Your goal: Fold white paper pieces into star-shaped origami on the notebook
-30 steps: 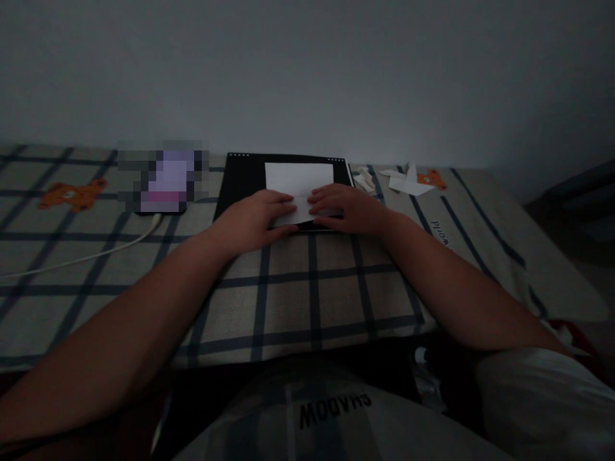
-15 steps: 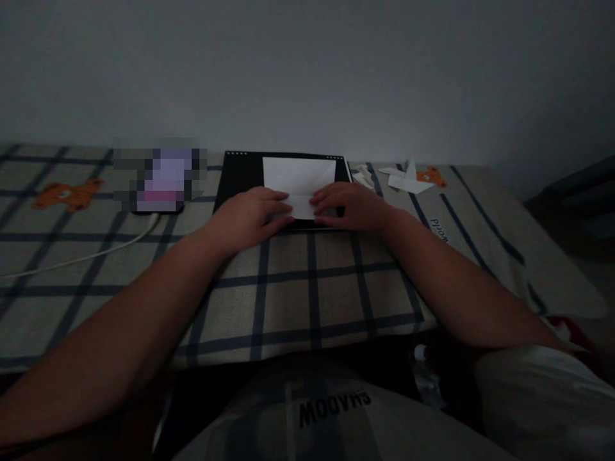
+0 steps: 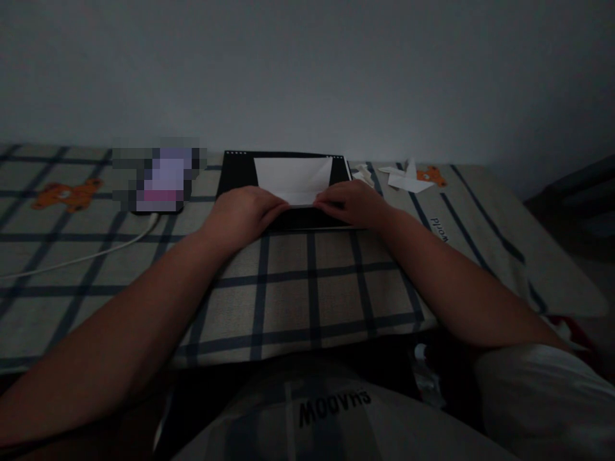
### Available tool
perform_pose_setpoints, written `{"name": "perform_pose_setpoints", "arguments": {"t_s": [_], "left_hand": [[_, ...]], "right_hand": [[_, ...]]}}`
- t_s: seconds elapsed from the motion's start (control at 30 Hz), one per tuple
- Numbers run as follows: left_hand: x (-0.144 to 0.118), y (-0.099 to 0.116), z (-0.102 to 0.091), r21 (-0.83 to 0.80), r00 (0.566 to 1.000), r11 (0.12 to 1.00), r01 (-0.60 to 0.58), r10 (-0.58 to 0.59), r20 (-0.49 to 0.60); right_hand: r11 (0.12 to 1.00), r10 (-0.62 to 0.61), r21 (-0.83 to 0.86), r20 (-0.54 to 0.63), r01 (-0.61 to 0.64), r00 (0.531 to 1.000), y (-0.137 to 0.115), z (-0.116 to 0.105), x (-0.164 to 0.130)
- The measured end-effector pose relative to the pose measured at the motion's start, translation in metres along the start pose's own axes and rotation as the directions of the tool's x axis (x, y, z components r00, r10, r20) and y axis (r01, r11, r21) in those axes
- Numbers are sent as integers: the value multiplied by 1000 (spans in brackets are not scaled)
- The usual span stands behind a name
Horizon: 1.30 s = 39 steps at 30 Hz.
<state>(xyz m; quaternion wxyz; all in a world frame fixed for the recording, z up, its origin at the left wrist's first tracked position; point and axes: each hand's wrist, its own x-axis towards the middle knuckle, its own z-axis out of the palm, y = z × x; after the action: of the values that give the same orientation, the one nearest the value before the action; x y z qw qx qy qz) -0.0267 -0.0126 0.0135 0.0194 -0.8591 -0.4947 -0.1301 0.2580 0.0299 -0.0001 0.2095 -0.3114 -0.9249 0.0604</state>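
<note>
A white sheet of paper [image 3: 293, 178] lies on a black board [image 3: 240, 173] at the far middle of the checked bedspread. My left hand [image 3: 243, 214] grips the paper's near edge at its left side. My right hand [image 3: 353, 203] grips the same edge at its right. The near edge is lifted off the board and the paper's sides slant inward. Both forearms reach across the bedspread from the bottom corners.
A phone [image 3: 161, 182] with a white cable [image 3: 77, 259] lies left of the board. Folded white paper pieces [image 3: 406, 180] sit to the right, near an orange tiger print [image 3: 432, 176]. A wall rises directly behind. The bed edge drops off at the right.
Both hands have slid toward me along the paper and lifted its near edge. The flat rectangle now looks like a raised trapezoid.
</note>
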Motion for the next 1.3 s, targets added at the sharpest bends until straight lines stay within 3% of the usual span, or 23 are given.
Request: {"name": "perform_pose_setpoints", "arguments": {"t_s": [0.13,0.27,0.4,0.5,0.7,1.0,1.3], "left_hand": [[1,3,3,-45,996,999,1,-5,-89],[-1,24,2,-17,978,992,-129,124,-168],[-10,55,7,10,956,958,-288,288,-54],[-17,67,12,40,959,958,-284,284,1],[-18,63,15,48,976,977,-208,204,75],[-16,57,22,19,980,981,-192,191,58],[-14,55,21,-5,978,984,-178,177,108]], "right_hand": [[997,65,-38,12,-65,998,2,1,3],[986,155,-68,15,-153,988,1,2,8],[983,179,-49,-10,-179,984,1,6,10],[984,180,-8,-43,-180,983,4,10,10],[976,217,33,-63,-215,974,9,14,12],[982,163,112,-89,-153,983,16,17,7],[998,60,-2,-95,-61,994,13,13,6]]}}
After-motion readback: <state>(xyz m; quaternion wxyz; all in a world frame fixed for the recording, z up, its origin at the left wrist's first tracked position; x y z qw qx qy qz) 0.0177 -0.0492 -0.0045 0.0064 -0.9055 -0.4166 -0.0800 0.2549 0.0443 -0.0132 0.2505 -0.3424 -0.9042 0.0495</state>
